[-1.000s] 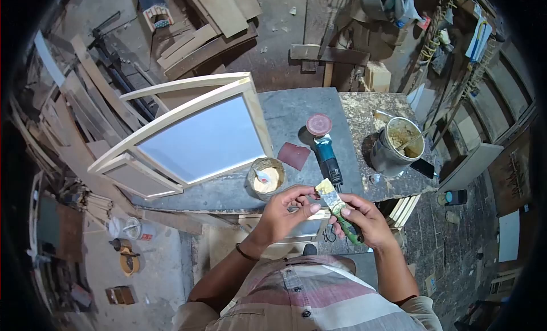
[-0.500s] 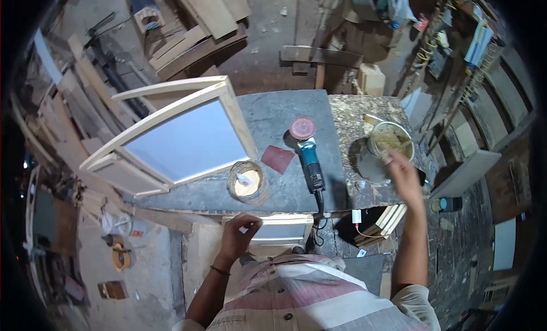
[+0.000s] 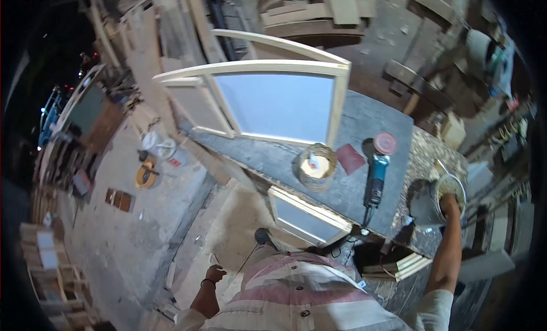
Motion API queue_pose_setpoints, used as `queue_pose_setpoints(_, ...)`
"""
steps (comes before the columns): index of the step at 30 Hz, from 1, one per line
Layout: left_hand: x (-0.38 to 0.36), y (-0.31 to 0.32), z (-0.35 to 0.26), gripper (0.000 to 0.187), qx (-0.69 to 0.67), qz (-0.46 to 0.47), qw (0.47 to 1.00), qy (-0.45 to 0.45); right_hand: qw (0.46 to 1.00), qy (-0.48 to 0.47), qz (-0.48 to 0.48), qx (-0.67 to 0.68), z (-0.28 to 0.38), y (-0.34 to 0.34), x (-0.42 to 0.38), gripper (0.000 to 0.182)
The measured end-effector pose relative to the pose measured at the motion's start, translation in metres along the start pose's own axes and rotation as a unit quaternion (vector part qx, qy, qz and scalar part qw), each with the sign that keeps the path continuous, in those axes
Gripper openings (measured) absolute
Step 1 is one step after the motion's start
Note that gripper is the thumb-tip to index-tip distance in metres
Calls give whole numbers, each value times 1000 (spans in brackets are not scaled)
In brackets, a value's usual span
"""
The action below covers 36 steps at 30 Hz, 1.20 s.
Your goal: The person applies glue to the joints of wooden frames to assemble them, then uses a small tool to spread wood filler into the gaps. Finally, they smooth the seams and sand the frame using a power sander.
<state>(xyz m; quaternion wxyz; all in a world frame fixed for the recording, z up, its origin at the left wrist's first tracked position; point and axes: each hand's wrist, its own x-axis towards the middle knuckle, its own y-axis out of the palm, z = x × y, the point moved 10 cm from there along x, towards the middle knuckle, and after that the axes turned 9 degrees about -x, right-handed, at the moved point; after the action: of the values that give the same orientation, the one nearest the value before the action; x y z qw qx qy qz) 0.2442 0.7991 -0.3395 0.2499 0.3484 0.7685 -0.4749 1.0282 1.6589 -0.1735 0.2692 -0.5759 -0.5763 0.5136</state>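
My right hand (image 3: 449, 204) reaches down into a metal bucket (image 3: 436, 208) at the bench's right end; its fingers are hidden inside. My left hand (image 3: 215, 273) hangs low over the floor, away from the bench, fingers partly curled and apart, nothing visible in it. On the grey bench top (image 3: 393, 117) stand a container of pale paste (image 3: 317, 164), a red sandpaper sheet (image 3: 350, 159) and a blue-green power tool (image 3: 379, 170) with a round red disc (image 3: 385, 142). A curved wooden frame with a pale panel (image 3: 276, 103) stands upright at the bench's left.
Below the bench leans another framed panel (image 3: 307, 217). Stacked wood strips (image 3: 407, 268) lie under its right side. Long boards (image 3: 154, 57) and curved timber pieces (image 3: 307, 15) lie beyond. A yellow tape roll (image 3: 145, 176) rests on the floor slab (image 3: 165, 217).
The camera view has turned left, so the bench appears farther right and tilted. My right hand has gone from above the bucket's rim into it. My left hand has moved away from the bench edge.
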Motion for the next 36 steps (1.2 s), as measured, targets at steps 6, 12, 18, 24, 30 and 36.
queue_pose_setpoints(6, -27, 29, 22, 40, -87, -2, 994, -70, 978, -133, 73, -146, -9, 52, 27, 27)
queue_pose_setpoints(12, -10, 44, -105, 39, -28, -11, 991, 131, 969, 92, 15, 228, 5, -61, -58, 38)
queue_pose_setpoints(18, -14, 34, -196, 35, 18, 8, 978, 206, 991, 52, 101, 69, 1, -41, -34, 42)
queue_pose_setpoints(24, 5, 40, -156, 32, 26, -5, 975, 221, 995, -31, 85, 39, -13, -31, -20, 32)
queue_pose_setpoints(30, 15, 31, -105, 33, 83, 59, 990, 98, 994, 31, 33, 102, 3, -58, -42, 38)
queue_pose_setpoints(36, 28, -67, -184, 59, -90, -100, 958, 254, 931, -238, -91, -261, -48, -86, -32, 20)
